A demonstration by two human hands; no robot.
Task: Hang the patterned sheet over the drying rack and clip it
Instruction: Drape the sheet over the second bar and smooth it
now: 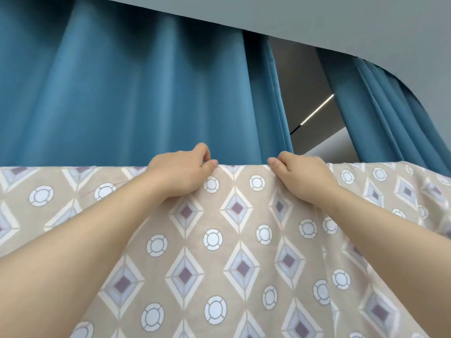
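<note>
The patterned sheet (239, 240), beige with diamonds and circles, is hanging across the lower view, its top edge level. The left hand (180, 172) and right hand (302, 176) are pinching that edge, near each other, with blue curtains (122, 93) hanging behind.

The sheet (239, 240) hangs nearest, its top edge running level from left to right. The left hand (180, 172) and right hand (300, 174) pinch that edge near its middle, side by side, slightly apart. Behind it hang curtains (122, 93) — parted toward the right — under the ceiling (317, 20).
</note>
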